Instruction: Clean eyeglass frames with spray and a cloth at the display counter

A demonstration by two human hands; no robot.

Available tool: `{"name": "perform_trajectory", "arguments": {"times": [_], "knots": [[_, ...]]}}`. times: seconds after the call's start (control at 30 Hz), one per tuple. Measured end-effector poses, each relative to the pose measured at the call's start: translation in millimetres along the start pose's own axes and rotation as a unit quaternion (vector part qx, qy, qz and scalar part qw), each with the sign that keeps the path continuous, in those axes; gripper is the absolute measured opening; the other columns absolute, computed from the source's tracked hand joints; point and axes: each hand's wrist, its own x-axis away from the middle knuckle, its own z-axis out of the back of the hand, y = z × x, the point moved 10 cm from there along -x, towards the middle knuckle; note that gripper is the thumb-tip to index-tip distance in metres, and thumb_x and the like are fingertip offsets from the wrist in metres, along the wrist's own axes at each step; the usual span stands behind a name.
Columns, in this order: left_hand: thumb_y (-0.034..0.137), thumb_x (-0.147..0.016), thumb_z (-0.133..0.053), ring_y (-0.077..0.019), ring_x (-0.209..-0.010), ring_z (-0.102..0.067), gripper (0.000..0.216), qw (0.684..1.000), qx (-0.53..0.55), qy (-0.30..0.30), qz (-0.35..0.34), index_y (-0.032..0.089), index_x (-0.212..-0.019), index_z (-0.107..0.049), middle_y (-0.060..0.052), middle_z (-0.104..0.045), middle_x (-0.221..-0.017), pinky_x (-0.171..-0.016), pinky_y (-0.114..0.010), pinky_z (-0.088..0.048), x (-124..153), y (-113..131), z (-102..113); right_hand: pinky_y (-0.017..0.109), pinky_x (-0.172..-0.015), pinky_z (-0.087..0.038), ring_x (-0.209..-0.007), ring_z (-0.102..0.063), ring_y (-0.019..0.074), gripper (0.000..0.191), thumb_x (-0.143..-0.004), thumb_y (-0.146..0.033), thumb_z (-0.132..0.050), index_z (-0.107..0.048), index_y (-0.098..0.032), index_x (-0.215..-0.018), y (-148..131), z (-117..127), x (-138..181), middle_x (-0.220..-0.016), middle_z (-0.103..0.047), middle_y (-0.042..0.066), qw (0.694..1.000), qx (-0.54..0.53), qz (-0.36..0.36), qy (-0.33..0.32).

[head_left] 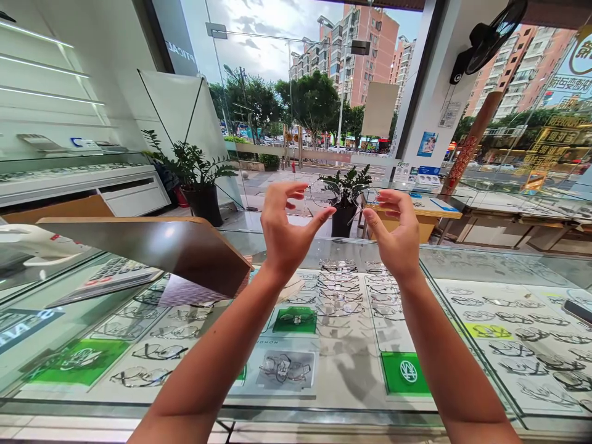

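A pair of thin, clear-looking eyeglasses [319, 193] is raised in front of me above the glass counter, its fine frame hard to make out against the doorway. My left hand [289, 225] has the left side of the frame at its curled fingertips, thumb pointing inward below. On the opposite side, the fingers and thumb of my right hand [396, 231] hold the right end. Beneath both hands, rows of eyeglasses [340, 287] lie inside the glass display counter [337, 398].
A tilted brown board [152, 243] stands on the counter at left, beside a calculator [111, 277]. Potted plants [203, 203] and a glass door [259, 123] lie beyond. A black wall fan [493, 43] hangs at upper right, and a dark phone-like object [578, 310] rests at far right.
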Motion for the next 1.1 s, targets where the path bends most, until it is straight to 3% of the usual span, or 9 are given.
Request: {"name": "perform_trajectory", "arguments": {"times": [0.2,0.3,0.5,0.7,0.8,0.97,1.1], "knots": [[0.060,-0.078,-0.092,-0.0218,-0.099,-0.073,0.061,0.999,0.021,0.002,0.034,0.025,-0.121,-0.066,-0.007,-0.072,-0.116,-0.077,-0.036,-0.059,4.0,-11.0,-4.4,0.049,-0.098,-0.056,-0.113,-0.068,0.0268,0.041,-0.095,-0.052,-0.078,-0.064,-0.029,-0.126,-6.2,1.2,1.3,-0.127,-0.071,0.008,1.000,0.003,0.024,0.014],[0.059,-0.079,-0.092,-0.0222,-0.103,-0.072,0.061,0.999,0.046,0.018,0.018,0.025,-0.122,-0.066,-0.008,-0.070,-0.118,-0.079,-0.036,-0.061,6.2,-16.2,-4.6,0.048,-0.098,-0.058,-0.118,-0.068,0.0272,0.041,-0.094,-0.048,-0.079,-0.064,-0.029,-0.127,-6.7,0.2,1.0,-0.128,-0.070,0.008,0.999,-0.027,0.035,0.016],[0.061,-0.080,-0.091,-0.0257,-0.114,-0.069,0.061,0.997,0.054,0.055,-0.017,0.029,-0.124,-0.064,-0.009,-0.068,-0.122,-0.086,-0.040,-0.065,11.6,-26.8,-2.3,0.046,-0.099,-0.061,-0.117,-0.070,0.0250,0.024,-0.103,-0.043,-0.065,-0.067,-0.028,-0.121,-8.9,3.9,2.2,-0.123,-0.071,0.008,0.997,-0.058,0.037,0.046],[0.070,-0.082,-0.084,-0.0233,-0.112,-0.069,0.064,0.995,0.091,0.043,0.013,0.030,-0.126,-0.059,-0.009,-0.063,-0.125,-0.084,-0.037,-0.065,16.0,-37.5,-12.0,0.044,-0.094,-0.064,-0.108,-0.073,0.0234,0.019,-0.103,-0.044,-0.068,-0.074,-0.027,-0.110,-10.7,11.7,3.7,-0.112,-0.073,0.007,0.993,-0.074,0.028,0.085],[0.067,-0.081,-0.087,-0.0224,-0.108,-0.069,0.064,0.995,0.090,0.038,0.016,0.029,-0.125,-0.060,-0.008,-0.064,-0.123,-0.081,-0.035,-0.064,17.5,-31.9,-13.7,0.043,-0.092,-0.065,-0.103,-0.074,0.0226,0.023,-0.102,-0.047,-0.068,-0.075,-0.026,-0.109,-1.9,12.6,2.2,-0.109,-0.074,0.007,0.993,-0.080,0.007,0.090],[0.050,-0.077,-0.096,-0.0234,-0.108,-0.066,0.059,0.994,0.084,0.065,-0.037,0.030,-0.123,-0.064,-0.007,-0.066,-0.117,-0.075,-0.034,-0.060,19.1,-4.6,-4.6,0.045,-0.095,-0.064,-0.102,-0.076,0.0237,0.030,-0.099,-0.053,-0.071,-0.075,-0.024,-0.106,21.5,10.3,0.2,-0.105,-0.078,0.007,0.984,-0.138,-0.064,0.094],[0.053,-0.076,-0.096,-0.0245,-0.109,-0.066,0.061,0.994,0.056,0.071,-0.060,0.030,-0.122,-0.062,-0.007,-0.066,-0.115,-0.074,-0.035,-0.060,20.2,5.3,-1.6,0.048,-0.100,-0.062,-0.100,-0.076,0.0243,0.033,-0.092,-0.056,-0.078,-0.076,-0.025,-0.101,31.4,8.3,0.9,-0.103,-0.079,0.007,0.969,-0.196,-0.111,0.102]]}}
